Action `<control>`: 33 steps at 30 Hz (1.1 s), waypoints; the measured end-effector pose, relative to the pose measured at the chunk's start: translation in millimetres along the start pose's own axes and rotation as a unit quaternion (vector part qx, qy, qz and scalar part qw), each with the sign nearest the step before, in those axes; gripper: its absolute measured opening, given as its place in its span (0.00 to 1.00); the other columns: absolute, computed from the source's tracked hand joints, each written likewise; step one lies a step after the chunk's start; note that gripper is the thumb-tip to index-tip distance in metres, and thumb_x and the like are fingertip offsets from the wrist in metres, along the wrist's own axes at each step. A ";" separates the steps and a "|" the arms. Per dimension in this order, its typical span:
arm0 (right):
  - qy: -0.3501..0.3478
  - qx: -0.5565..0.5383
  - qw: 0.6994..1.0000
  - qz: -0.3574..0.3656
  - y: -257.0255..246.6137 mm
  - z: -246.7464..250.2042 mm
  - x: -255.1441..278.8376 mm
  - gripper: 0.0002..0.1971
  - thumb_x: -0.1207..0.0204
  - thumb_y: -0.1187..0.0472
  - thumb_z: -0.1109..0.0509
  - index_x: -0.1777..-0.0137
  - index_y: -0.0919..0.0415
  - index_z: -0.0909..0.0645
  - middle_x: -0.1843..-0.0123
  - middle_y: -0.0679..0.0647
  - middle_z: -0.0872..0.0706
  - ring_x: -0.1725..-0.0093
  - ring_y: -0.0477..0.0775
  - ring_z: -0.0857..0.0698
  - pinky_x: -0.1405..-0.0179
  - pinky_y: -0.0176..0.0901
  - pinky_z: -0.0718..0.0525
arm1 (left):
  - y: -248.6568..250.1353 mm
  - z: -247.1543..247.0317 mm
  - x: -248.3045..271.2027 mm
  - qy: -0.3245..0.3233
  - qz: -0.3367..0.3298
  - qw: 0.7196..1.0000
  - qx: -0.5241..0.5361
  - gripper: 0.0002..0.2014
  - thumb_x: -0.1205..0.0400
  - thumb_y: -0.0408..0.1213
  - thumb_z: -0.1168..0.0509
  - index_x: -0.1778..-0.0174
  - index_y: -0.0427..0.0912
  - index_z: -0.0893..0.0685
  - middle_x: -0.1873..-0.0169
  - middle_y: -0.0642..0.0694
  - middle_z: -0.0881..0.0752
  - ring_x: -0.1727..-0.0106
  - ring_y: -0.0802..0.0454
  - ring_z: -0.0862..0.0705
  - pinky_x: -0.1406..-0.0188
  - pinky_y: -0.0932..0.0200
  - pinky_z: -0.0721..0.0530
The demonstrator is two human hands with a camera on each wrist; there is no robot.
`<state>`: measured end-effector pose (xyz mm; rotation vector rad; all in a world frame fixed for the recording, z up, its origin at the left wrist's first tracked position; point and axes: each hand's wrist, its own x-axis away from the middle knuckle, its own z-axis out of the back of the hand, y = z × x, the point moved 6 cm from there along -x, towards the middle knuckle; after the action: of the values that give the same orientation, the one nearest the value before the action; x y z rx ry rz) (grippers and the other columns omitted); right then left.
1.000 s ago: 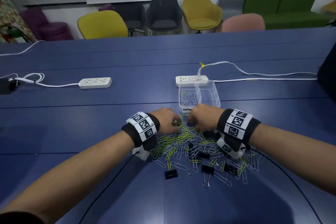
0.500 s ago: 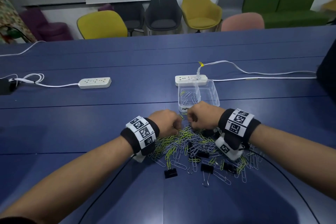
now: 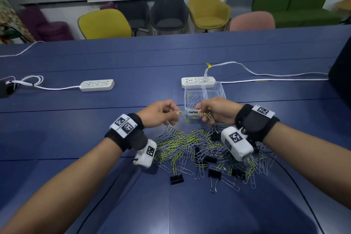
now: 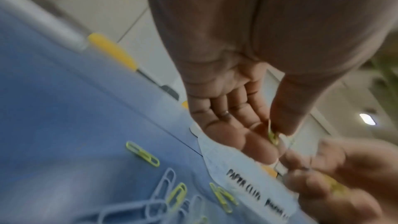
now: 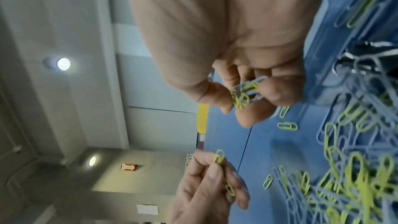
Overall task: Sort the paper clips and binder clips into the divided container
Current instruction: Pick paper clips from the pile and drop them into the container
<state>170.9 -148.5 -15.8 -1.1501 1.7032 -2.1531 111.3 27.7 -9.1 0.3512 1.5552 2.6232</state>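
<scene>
A heap of yellow-green and silver paper clips [image 3: 190, 144] with black binder clips [image 3: 176, 179] lies on the blue table. Behind it stands the clear divided container [image 3: 220, 91], labelled "PAPER CLIPS" [image 4: 243, 185], with some paper clips in its left compartment. My left hand [image 3: 161, 113] hovers above the heap's far edge and pinches a yellow paper clip [image 5: 218, 157] between thumb and fingers. My right hand [image 3: 214, 109] is raised just in front of the container and grips a small bunch of paper clips [image 5: 246, 91] in its curled fingers.
Two white power strips [image 3: 96, 85] [image 3: 198, 81] with white cables lie on the table behind the container. A dark object [image 3: 341, 74] sits at the right edge. Chairs line the far side. Loose paper clips [image 3: 188, 119] lie between the hands.
Both hands have lifted off the heap and drawn a little apart, each carrying paper clips, with the right hand nearer the container's front wall.
</scene>
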 end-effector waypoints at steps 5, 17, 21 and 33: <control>-0.028 -0.015 0.999 -0.041 -2.4 -7.6 -0.2 0.09 0.24 0.56 0.41 0.65 0.55 0.30 0.70 0.52 0.26 0.77 0.49 0.32 0.85 0.32 0.39 | -9.6 14.9 7.4 0.045 0.000 0.957 0.287 0.02 0.20 0.33 0.41 0.58 0.41 0.25 0.69 0.46 0.19 0.71 0.52 0.20 0.72 0.61 0.22; -0.062 0.604 0.777 0.167 -13.0 -67.0 -1.4 0.11 0.13 0.51 0.46 0.53 0.50 0.25 0.56 0.52 0.17 0.59 0.53 0.22 0.56 0.46 0.25 | -40.5 20.4 31.9 0.015 0.131 0.974 -0.186 0.22 0.13 0.52 0.46 0.71 0.47 0.28 0.78 0.53 0.30 0.76 0.55 0.32 0.76 0.62 0.36; -0.054 0.624 0.762 0.165 -15.3 -67.0 -4.1 0.13 0.13 0.54 0.46 0.41 0.52 0.21 0.44 0.54 0.14 0.50 0.55 0.18 0.49 0.46 0.23 | -35.9 7.7 40.4 -0.013 0.087 0.941 -0.327 0.12 0.19 0.55 0.36 0.61 0.52 0.18 0.74 0.55 0.24 0.71 0.61 0.26 0.72 0.62 0.32; -0.013 0.661 0.739 0.127 -0.9 -55.1 -6.0 0.11 0.29 0.49 0.23 0.50 0.52 0.15 0.48 0.50 0.13 0.52 0.51 0.18 0.58 0.40 0.24 | -37.1 -10.9 28.7 -0.042 0.046 0.931 -0.358 0.09 0.22 0.52 0.30 0.59 0.51 0.18 0.72 0.56 0.23 0.67 0.57 0.24 0.65 0.61 0.28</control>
<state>139.6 -103.1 -20.7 -0.4192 -0.0173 -2.2476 78.9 41.4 -41.9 0.4638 0.4818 2.9549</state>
